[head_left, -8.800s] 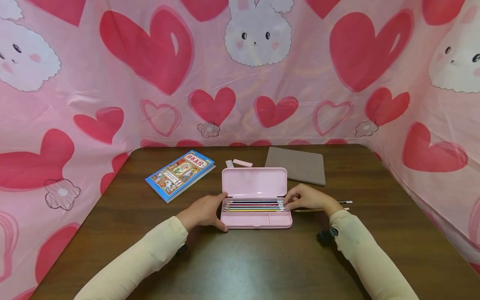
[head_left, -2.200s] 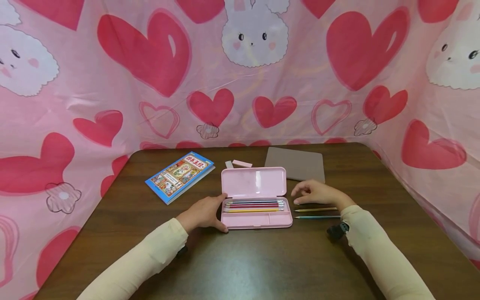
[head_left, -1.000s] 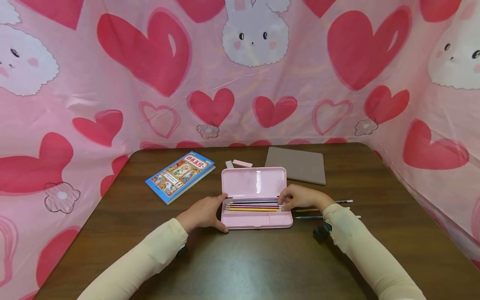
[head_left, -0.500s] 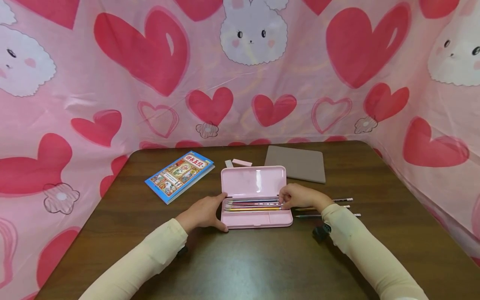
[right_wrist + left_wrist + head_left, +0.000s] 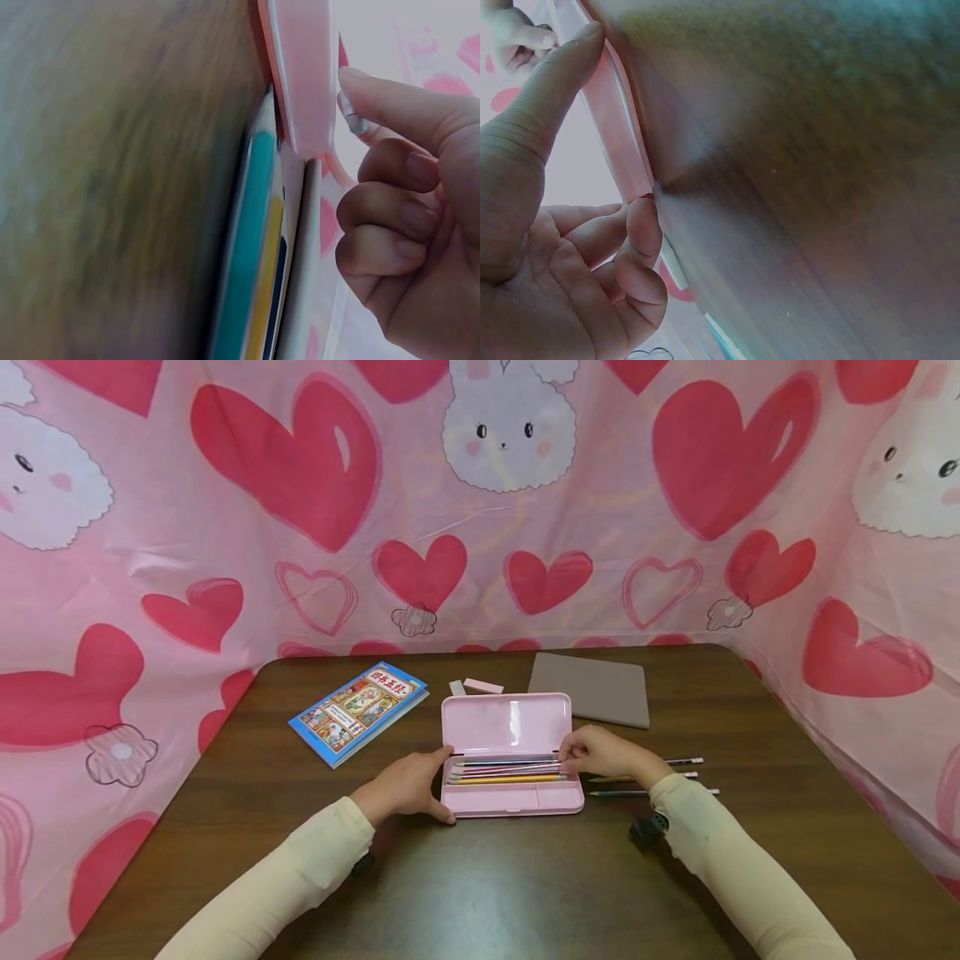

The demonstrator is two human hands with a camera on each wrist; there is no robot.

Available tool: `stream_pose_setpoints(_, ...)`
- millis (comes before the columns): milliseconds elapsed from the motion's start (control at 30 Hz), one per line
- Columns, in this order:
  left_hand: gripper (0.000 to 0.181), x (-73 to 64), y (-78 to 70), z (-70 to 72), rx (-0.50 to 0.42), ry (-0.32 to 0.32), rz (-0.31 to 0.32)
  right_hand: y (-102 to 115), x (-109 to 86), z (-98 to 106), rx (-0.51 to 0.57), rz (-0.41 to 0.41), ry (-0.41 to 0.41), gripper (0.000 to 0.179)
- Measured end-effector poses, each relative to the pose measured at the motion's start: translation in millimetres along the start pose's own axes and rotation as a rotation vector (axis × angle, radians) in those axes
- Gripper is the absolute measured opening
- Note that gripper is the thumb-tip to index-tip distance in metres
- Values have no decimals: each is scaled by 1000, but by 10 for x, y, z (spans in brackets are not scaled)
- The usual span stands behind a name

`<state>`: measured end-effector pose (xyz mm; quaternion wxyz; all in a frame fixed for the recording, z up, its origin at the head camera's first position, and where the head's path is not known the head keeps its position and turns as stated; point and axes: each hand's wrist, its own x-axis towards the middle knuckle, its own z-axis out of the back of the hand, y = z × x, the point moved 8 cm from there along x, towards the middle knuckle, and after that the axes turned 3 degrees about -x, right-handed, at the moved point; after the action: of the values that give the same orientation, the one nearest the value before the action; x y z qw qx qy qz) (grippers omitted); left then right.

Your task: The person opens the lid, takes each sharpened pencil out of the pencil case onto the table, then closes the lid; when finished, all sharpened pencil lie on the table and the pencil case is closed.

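Observation:
A pink pencil case (image 5: 513, 812) lies with its lid raised at the middle of the table, several pencils (image 5: 501, 780) in its long compartment. My left hand (image 5: 400, 786) holds the case's left end; in the left wrist view the thumb and fingertips of that hand press either side of the pink wall (image 5: 619, 120). Over the case's right end, my right hand (image 5: 606, 752) pinches the end of a pencil (image 5: 351, 114) between thumb and index finger, its other fingers curled. That pencil slants slightly upward above the others, its far end still in the case.
Three pencils, among them a teal one (image 5: 251, 225), lie on the table right of the case, under my right wrist. Behind the case are a grey notebook (image 5: 600, 689), a pink eraser (image 5: 483, 686) and a small whitish block (image 5: 457, 688). A blue book (image 5: 358, 713) lies back left.
My right hand has gone left from beside the case, pinched a pencil and lifted its end slightly. Compared with the oldest frame, a teal pencil lies on the table. The left hand stays.

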<state>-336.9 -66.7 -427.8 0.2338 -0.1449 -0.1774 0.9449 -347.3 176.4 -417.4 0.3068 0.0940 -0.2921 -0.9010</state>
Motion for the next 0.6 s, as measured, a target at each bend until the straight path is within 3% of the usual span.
stream_pose_setpoints(267,106,-13,-15,4,8,6,1,-109,-135,140,40,-16,-90,7)
stream_pose_setpoints(600,106,-22,-45,32,19,3,0,-258,-378,262,115,-65,-116,11)
